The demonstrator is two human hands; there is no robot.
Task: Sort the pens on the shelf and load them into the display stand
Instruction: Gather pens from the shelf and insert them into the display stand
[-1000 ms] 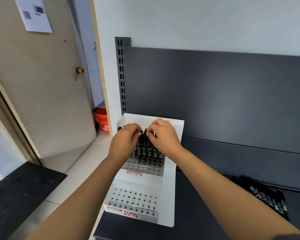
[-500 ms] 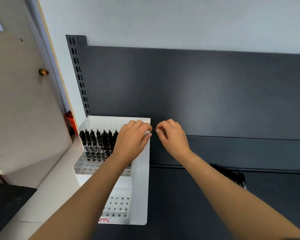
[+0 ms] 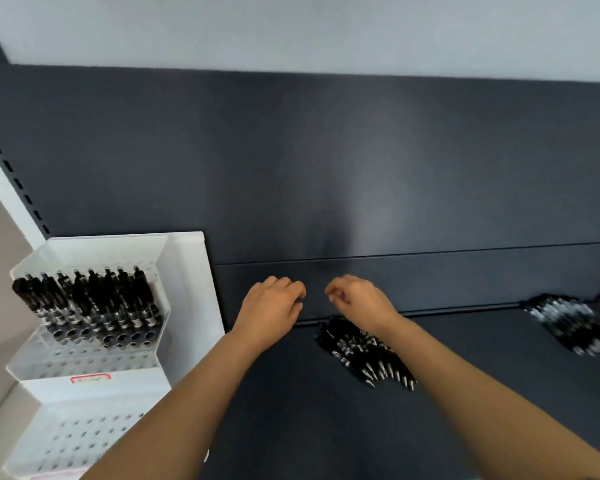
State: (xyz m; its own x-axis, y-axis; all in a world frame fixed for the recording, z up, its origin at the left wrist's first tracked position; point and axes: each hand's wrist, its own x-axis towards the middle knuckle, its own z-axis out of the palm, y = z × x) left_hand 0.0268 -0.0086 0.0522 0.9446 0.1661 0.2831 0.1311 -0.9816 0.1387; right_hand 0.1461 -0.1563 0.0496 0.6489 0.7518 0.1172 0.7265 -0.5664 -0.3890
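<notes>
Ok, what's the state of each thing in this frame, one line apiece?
display stand: stands at the left end of the shelf; lower tier's holes bare.
pens in the stand: upright in the upper tier's back rows; front holes bare.
near pile of pens: loose on the shelf, under the right wrist.
far pile of pens: loose, blurred.
left hand: fingers curled, nothing visible in them.
right hand: fingers curled, nothing visible in them.

Single head-worn view, looking forward and down, close over the dark shelf; back panel fills the upper frame, white stand sits lower left.
</notes>
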